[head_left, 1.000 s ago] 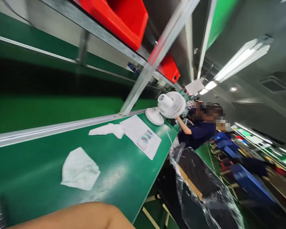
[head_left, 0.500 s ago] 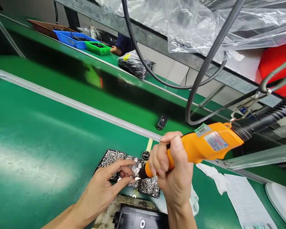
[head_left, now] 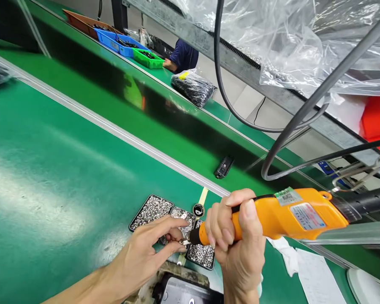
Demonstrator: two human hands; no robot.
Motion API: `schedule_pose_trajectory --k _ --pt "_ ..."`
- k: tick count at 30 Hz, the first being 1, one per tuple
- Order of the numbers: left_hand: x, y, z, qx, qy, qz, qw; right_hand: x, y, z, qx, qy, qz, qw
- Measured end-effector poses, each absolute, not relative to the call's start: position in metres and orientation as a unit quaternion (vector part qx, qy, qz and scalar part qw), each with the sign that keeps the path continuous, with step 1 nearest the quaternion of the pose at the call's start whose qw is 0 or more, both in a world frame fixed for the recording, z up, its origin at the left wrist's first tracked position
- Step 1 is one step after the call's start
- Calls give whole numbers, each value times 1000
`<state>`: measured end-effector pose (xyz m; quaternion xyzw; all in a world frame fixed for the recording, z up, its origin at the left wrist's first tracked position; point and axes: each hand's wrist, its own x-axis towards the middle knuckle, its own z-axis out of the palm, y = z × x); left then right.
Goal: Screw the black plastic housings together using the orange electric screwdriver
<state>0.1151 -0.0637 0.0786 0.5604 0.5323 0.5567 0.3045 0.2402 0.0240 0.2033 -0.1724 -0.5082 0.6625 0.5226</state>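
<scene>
We can read no words or numbers here. On the orange power tool at right, the green-and-white sticker and white label bear print too small for us; the near-right paper sheet is illegible too.

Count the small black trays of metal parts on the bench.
3: the left tray, partly behind the left hand; the middle tray, partly behind that hand; the right tray, partly behind the electric screwdriver. Others may be hidden.
</scene>
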Motion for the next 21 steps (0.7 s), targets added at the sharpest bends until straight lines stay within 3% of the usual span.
schedule_pose_trajectory --k 21 --pt "126 -68 91 489 561 589 316 236 16 202 -156 -553 666 477"
